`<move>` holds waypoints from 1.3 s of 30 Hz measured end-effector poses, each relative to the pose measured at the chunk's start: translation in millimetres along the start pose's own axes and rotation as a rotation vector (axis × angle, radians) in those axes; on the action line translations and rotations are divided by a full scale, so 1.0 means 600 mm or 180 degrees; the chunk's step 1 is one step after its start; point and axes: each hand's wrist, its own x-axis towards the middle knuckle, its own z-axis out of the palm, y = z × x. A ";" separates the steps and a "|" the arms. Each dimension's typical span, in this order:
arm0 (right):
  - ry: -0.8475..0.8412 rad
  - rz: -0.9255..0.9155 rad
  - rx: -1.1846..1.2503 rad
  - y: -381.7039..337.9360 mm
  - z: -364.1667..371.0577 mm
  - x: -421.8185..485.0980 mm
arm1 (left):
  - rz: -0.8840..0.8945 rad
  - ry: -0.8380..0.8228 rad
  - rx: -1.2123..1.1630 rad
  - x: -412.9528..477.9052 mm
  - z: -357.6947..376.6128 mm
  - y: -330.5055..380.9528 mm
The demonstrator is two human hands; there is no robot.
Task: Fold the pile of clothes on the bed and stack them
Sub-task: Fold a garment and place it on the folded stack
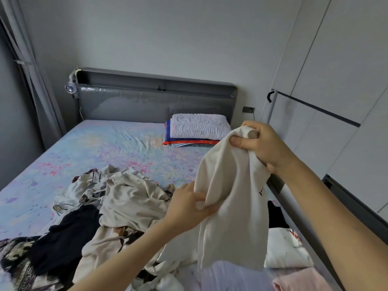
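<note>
While the right hand [262, 145] and left hand [188, 207] pinch the cream garment [231, 217] in their fingers [238, 141], its black print [261, 192] is unreadable.

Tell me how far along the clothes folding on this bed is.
Early. Done: perhaps a white piece and a pink piece lying flat at near right. In hand: a cream garment, gripped by the right hand and left hand. Left: the jumbled pile, all unfolded.

Cream garment [233, 206] held up; pale blue floral bed sheet [94, 148]; grey headboard [155, 101]; black garment [67, 238] near left; pink cloth [300, 280] near right.
</note>
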 end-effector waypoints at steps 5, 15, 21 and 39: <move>-0.0098 0.0072 0.0145 -0.004 -0.039 -0.016 | -0.0164 -0.0261 0.0829 0.021 0.043 0.003; -0.0277 -0.0140 -0.1742 0.036 -0.105 -0.022 | -0.0108 -0.1730 0.0338 0.020 0.054 -0.027; -0.0368 -0.0176 -0.1763 0.071 -0.126 -0.031 | -0.0526 -0.1992 -0.0637 0.022 0.029 -0.072; -0.1635 0.1310 -0.1440 0.315 -0.144 -0.028 | -0.0103 -0.1491 0.1410 0.071 0.065 -0.206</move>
